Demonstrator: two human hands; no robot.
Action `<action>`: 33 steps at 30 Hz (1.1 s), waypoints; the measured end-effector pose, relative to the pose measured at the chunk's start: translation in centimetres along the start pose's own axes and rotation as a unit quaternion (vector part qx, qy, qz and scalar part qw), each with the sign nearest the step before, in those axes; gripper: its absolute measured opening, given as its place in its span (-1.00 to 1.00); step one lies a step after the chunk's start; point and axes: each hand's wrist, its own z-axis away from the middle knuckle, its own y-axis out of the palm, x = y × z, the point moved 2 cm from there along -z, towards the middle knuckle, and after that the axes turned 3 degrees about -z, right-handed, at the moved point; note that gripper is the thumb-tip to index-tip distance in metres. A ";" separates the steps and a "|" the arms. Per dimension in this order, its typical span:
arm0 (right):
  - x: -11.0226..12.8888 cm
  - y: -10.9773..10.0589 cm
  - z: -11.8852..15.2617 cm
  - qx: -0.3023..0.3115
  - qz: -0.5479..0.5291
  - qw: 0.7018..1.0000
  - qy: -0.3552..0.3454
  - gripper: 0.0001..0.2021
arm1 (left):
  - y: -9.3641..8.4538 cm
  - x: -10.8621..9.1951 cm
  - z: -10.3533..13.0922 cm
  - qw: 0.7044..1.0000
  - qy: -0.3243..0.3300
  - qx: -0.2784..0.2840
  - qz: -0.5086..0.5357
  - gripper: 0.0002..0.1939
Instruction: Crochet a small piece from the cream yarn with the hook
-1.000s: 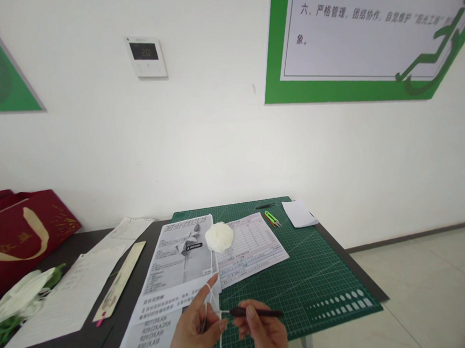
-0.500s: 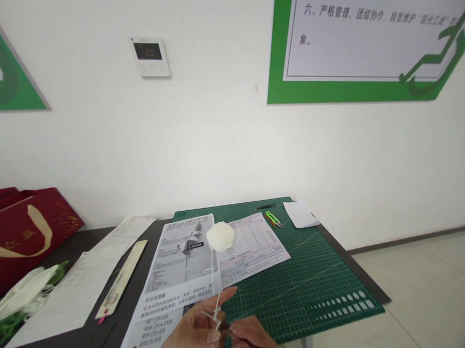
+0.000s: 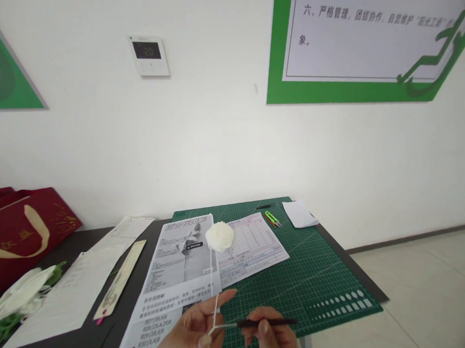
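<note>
Green cutting mat (image 3: 309, 262) covers much of a dark table (image 3: 78, 243) against a white wall (image 3: 203, 140). White yarn (image 3: 211, 277) sits at lower center, running down from its ball (image 3: 220, 236) to the left hand (image 3: 193, 332), whose thumb and fingers pinch it, index finger extended. A strand stretches sideways to the tip of a dark-handled hook (image 3: 282, 322), gripped by the right hand (image 3: 275, 339). Only a small joining of strands shows by the left fingertips, so the work looks barely begun; plenty of yarn remains wound, though how much is left to do, I cannot tell. Beneath the ball lie printed sheets (image 3: 177, 275); farther out, green snips (image 3: 271, 217) rest right of center and a red bag (image 3: 20, 229) stands at lower left.
</note>
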 end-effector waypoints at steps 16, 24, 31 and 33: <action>-1.1 0.8 -0.3 0.010 -0.176 0.958 0.228 -0.75 | -0.8 0.5 -0.5 0.994 0.024 -0.051 -0.099 -0.30; -1.1 0.9 -0.2 -0.027 -0.149 0.969 0.197 -0.73 | -0.4 -0.1 -0.2 0.967 0.028 -0.132 -0.215 -0.16; -1.0 0.7 -0.5 -0.012 -0.127 0.975 0.182 -0.72 | -0.8 -0.3 -0.6 0.972 0.021 -0.111 -0.205 -0.03; -1.1 0.7 -0.6 -0.013 -0.128 0.974 0.185 -0.72 | -0.7 -0.2 -0.6 0.971 0.024 -0.110 -0.210 -0.03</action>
